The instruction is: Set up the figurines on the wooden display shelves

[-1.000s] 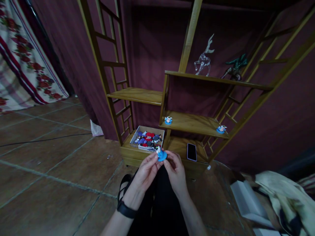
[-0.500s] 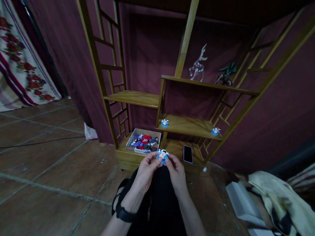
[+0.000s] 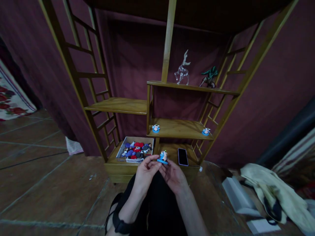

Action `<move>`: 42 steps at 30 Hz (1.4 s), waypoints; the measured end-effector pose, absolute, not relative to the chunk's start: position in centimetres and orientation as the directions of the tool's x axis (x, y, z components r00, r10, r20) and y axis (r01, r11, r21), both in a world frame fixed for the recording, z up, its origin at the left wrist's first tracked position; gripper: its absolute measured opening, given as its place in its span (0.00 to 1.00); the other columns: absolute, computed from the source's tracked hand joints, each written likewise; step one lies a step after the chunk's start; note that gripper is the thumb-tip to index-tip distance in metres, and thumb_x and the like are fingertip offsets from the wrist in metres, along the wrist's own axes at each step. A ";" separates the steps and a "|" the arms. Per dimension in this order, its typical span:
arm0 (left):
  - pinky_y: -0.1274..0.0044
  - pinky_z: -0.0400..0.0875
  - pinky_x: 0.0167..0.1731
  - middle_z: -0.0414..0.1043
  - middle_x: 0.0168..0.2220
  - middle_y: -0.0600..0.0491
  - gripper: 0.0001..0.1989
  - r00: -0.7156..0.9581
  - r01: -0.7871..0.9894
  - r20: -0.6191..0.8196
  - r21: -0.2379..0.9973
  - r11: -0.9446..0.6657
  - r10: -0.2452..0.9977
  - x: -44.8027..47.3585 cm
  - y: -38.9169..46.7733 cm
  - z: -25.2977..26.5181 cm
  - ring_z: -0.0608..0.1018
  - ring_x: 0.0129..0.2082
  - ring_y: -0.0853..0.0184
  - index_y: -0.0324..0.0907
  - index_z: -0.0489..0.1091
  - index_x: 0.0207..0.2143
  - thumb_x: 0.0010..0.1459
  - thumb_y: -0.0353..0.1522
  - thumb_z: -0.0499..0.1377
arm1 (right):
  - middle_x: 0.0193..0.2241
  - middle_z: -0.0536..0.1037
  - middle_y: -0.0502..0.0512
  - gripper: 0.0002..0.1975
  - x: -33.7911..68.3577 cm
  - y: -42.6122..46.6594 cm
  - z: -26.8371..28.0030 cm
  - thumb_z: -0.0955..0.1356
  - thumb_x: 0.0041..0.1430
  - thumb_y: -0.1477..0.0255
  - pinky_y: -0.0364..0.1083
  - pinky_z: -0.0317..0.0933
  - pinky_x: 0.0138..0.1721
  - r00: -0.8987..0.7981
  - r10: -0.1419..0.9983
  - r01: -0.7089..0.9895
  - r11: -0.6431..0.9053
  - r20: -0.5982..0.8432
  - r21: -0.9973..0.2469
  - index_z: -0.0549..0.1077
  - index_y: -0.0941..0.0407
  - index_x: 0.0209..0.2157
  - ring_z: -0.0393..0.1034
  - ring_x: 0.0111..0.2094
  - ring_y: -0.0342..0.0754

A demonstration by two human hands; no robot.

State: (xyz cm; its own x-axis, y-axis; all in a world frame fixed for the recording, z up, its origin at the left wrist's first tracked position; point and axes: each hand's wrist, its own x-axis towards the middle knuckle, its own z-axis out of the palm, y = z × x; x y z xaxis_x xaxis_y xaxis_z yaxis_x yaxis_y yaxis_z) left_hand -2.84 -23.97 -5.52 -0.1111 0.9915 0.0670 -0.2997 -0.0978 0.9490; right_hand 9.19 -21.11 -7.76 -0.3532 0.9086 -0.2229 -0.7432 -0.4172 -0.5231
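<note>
The left hand (image 3: 145, 170) and right hand (image 3: 173, 175) both pinch a small figurine (image 3: 162, 157) upright by its blue base. It sits just in front of the shelf unit (image 3: 172, 129), below the middle board.

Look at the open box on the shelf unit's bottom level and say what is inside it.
The box holds a heap of small red, purple and dark figures. Whatever lies under the top layer is covered, and the pieces are too small to count.
</note>
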 end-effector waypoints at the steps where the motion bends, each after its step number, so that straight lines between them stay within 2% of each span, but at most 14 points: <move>1: 0.75 0.67 0.39 0.75 0.30 0.52 0.17 -0.127 -0.248 0.095 0.961 -0.124 0.987 -2.7 -23.7 -5.6 0.75 0.32 0.68 0.40 0.71 0.41 0.46 0.32 0.65 | 0.34 0.80 0.55 0.06 9.1 -21.0 -8.0 0.68 0.54 0.74 0.41 0.69 0.41 -0.370 0.898 -0.748 -0.440 -0.239 -0.496 0.74 0.59 0.35 0.75 0.36 0.43; 6: 0.77 0.65 0.37 0.73 0.35 0.52 0.12 -0.216 0.112 0.310 0.950 -0.292 0.926 -2.3 -23.1 -5.9 0.72 0.32 0.68 0.44 0.74 0.38 0.48 0.32 0.63 | 0.33 0.80 0.58 0.07 8.9 -21.0 -8.6 0.64 0.57 0.76 0.41 0.69 0.41 -0.395 0.881 -0.751 -0.472 -0.259 -0.461 0.73 0.62 0.34 0.75 0.38 0.44; 8: 0.77 0.64 0.36 0.73 0.35 0.52 0.10 -0.219 0.173 0.356 0.931 -0.323 0.908 -2.3 -23.0 -5.9 0.72 0.32 0.68 0.45 0.76 0.36 0.49 0.32 0.62 | 0.34 0.80 0.58 0.07 9.0 -21.0 -8.6 0.65 0.56 0.75 0.40 0.68 0.40 -0.396 0.880 -0.732 -0.475 -0.263 -0.488 0.74 0.61 0.34 0.75 0.38 0.43; 10: 0.78 0.64 0.34 0.74 0.33 0.52 0.10 -0.231 0.131 0.337 0.940 -0.314 0.913 -2.5 -22.7 -5.9 0.72 0.30 0.67 0.45 0.76 0.35 0.47 0.32 0.63 | 0.34 0.79 0.56 0.07 9.2 -21.0 -8.5 0.66 0.55 0.73 0.39 0.69 0.37 -0.369 0.888 -0.703 -0.460 -0.275 -0.543 0.74 0.60 0.35 0.75 0.36 0.43; 15: 0.77 0.66 0.35 0.75 0.29 0.52 0.09 -0.241 -0.115 0.187 0.969 -0.220 0.952 -3.2 -21.8 -6.1 0.74 0.30 0.66 0.42 0.76 0.32 0.44 0.32 0.65 | 0.29 0.79 0.51 0.09 9.2 -20.7 -8.3 0.70 0.50 0.69 0.37 0.66 0.24 -0.246 0.928 -0.638 -0.373 -0.281 -0.674 0.74 0.58 0.34 0.72 0.26 0.40; 18: 0.76 0.68 0.35 0.75 0.28 0.52 0.10 -0.227 -0.192 0.127 0.966 -0.173 0.966 -3.5 -21.4 -6.2 0.75 0.29 0.67 0.40 0.75 0.31 0.43 0.32 0.66 | 0.27 0.78 0.49 0.09 8.9 -20.6 -8.3 0.72 0.47 0.69 0.36 0.63 0.21 -0.204 0.946 -0.615 -0.323 -0.251 -0.719 0.74 0.57 0.32 0.71 0.24 0.40; 25: 0.81 0.65 0.26 0.75 0.29 0.51 0.13 -0.157 -0.328 0.011 0.943 -0.062 0.988 -4.2 -21.2 -7.3 0.74 0.27 0.70 0.38 0.74 0.34 0.44 0.33 0.66 | 0.29 0.78 0.52 0.14 8.8 -20.4 -8.3 0.71 0.47 0.63 0.38 0.62 0.22 -0.178 0.963 -0.561 -0.268 -0.203 -0.783 0.73 0.57 0.34 0.71 0.25 0.41; 30: 0.81 0.67 0.29 0.75 0.31 0.50 0.12 -0.136 -0.381 -0.003 0.923 -0.050 0.991 -4.1 -21.1 -7.7 0.75 0.29 0.69 0.38 0.74 0.33 0.42 0.30 0.67 | 0.30 0.77 0.51 0.15 9.0 -20.1 -8.7 0.72 0.47 0.60 0.42 0.66 0.27 -0.123 0.987 -0.489 -0.153 -0.105 -0.859 0.73 0.56 0.33 0.72 0.28 0.43; 34: 0.80 0.68 0.31 0.75 0.33 0.50 0.12 -0.137 -0.420 -0.026 0.907 -0.034 0.990 -4.1 -21.0 -7.8 0.75 0.31 0.69 0.38 0.74 0.33 0.42 0.29 0.66 | 0.35 0.77 0.53 0.14 9.3 -19.9 -8.9 0.70 0.49 0.61 0.44 0.68 0.34 -0.080 0.997 -0.408 -0.047 -0.016 -0.912 0.74 0.56 0.34 0.71 0.33 0.45; 38: 0.77 0.70 0.35 0.76 0.37 0.48 0.15 -0.113 -0.514 -0.065 0.858 -0.002 0.992 -4.2 -21.1 -7.9 0.76 0.34 0.67 0.38 0.73 0.37 0.43 0.29 0.66 | 0.37 0.77 0.53 0.13 9.3 -19.8 -8.6 0.70 0.49 0.62 0.46 0.68 0.38 -0.065 0.997 -0.358 0.020 0.046 -0.933 0.74 0.56 0.34 0.71 0.37 0.46; 42: 0.73 0.70 0.40 0.75 0.40 0.45 0.18 -0.080 -0.554 -0.082 0.832 0.024 0.993 -4.3 -21.3 -7.5 0.77 0.37 0.64 0.37 0.73 0.40 0.45 0.30 0.66 | 0.36 0.78 0.52 0.12 9.3 -19.5 -8.7 0.70 0.50 0.63 0.46 0.66 0.40 -0.071 0.994 -0.321 0.057 0.084 -0.945 0.74 0.56 0.34 0.71 0.36 0.46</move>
